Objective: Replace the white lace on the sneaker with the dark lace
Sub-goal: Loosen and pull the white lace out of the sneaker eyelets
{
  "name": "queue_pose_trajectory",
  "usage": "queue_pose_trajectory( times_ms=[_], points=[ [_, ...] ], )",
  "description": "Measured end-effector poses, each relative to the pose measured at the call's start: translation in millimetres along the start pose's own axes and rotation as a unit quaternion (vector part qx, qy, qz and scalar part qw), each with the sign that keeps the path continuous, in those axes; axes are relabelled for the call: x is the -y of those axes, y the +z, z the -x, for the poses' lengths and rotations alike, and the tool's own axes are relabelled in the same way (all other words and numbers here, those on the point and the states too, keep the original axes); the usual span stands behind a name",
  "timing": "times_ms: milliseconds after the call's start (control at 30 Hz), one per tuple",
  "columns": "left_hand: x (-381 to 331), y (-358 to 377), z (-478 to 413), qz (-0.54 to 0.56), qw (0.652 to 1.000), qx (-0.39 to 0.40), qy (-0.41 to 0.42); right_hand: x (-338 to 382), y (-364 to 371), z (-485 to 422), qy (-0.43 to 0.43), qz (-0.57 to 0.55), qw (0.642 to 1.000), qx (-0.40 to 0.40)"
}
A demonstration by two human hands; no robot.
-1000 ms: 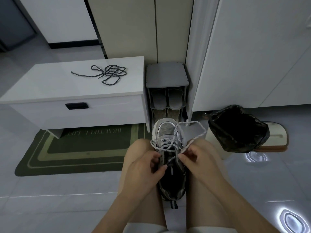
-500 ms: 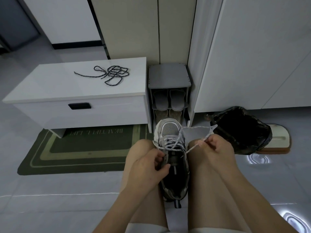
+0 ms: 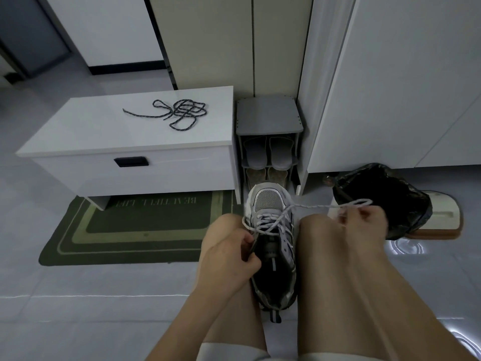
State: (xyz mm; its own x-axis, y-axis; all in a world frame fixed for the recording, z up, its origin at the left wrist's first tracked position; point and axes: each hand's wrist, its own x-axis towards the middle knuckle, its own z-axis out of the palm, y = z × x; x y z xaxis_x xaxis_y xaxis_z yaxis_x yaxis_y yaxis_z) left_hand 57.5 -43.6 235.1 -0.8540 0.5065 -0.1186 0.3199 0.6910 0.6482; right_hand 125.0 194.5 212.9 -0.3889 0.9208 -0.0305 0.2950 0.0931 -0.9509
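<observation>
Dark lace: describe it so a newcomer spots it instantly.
Find the low white drawer cabinet left of the grey shoe rack. On its top lies the dark lace, a loose speckled tangle. Unlike the white lace threaded in the sneaker, it lies unthreaded.

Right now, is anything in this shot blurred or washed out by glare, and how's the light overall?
Head view: dim, bluish light overall; the right hand holding the white lace is motion-blurred; the left hand on the sneaker is sharp; ring-shaped glare on the glossy floor; the wide-angle lens bows the cabinet edges.
</observation>
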Motion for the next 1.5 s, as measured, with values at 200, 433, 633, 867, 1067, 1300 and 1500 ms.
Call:
queue_pose_trajectory(
  times_ms=[200,433,633,867,1067,1300,1500],
  points=[
    [2,-7,1,0.056,0.998,0.005,0.028,0,-43,-24,-0.033,0.228,0.963,0.141],
    [17,4,-21,-0.108,0.986,-0.031,0.12,-2,-24,22,-0.147,0.242,0.941,0.187],
    [8,-9,-17,-0.122,0.981,-0.03,0.148,19,2,46,-0.304,0.253,0.889,0.233],
    [-6,-18,0,-0.05,0.993,0.037,0.101,22,28,57,-0.197,0.212,0.917,0.273],
    [-1,-19,-4,-0.036,0.995,0.026,0.084,26,22,55,-0.341,0.358,0.845,0.204],
    [-13,-9,-2,-0.007,0.995,0.0,0.101,35,30,36,-0.4,0.335,0.814,0.254],
    [-8,-4,-5,0.024,0.995,-0.031,0.088,28,24,60,-0.351,0.248,0.887,0.167]
  ],
)
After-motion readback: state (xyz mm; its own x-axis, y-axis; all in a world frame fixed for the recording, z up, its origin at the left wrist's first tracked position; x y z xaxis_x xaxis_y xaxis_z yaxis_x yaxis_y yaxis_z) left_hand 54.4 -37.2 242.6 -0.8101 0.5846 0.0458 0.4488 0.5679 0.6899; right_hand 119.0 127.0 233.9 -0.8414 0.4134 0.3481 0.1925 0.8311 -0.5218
